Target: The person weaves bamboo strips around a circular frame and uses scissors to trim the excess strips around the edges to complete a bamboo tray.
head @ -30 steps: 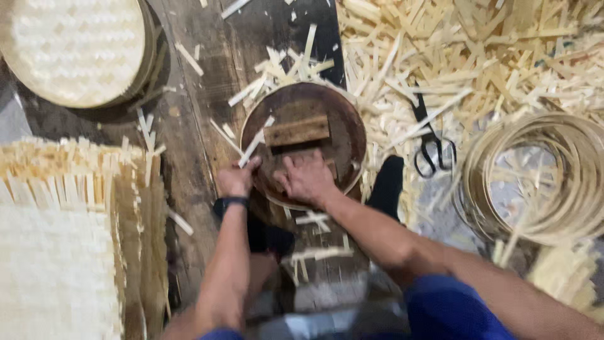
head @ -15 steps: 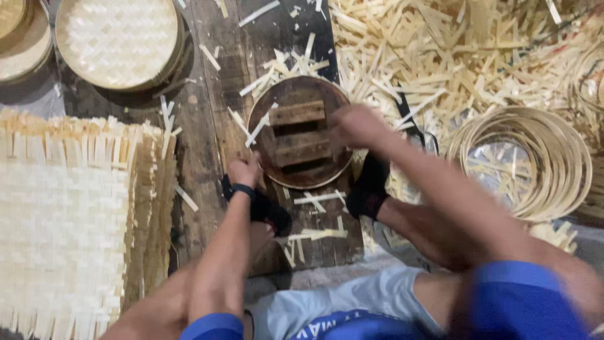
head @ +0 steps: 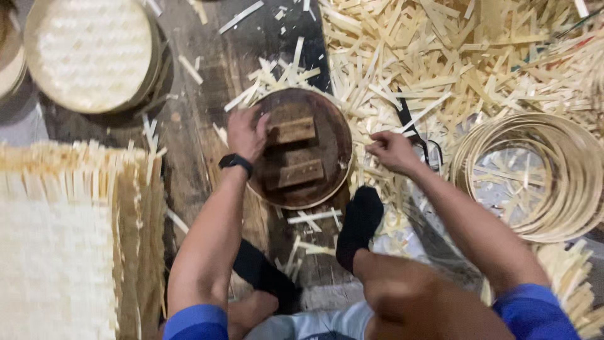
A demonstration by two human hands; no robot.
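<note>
Right hand [head: 391,151] has left the disc [head: 301,148] and now pinches strips beside the scissors [head: 418,141]; left hand [head: 246,132], fingers spread, steadies the disc alone.

Your left hand [head: 247,133] has moved from the 7 o'clock edge onto the 9 o'clock rim of the round dark wooden block [head: 302,148]; your right hand [head: 391,151] has left it, now among pale bamboo strips [head: 402,69] at 3 o'clock.

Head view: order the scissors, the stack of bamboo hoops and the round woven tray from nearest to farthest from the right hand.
1. Scissors, just beside the right hand.
2. Stack of bamboo hoops, farther right.
3. Round woven tray, far upper left.
</note>
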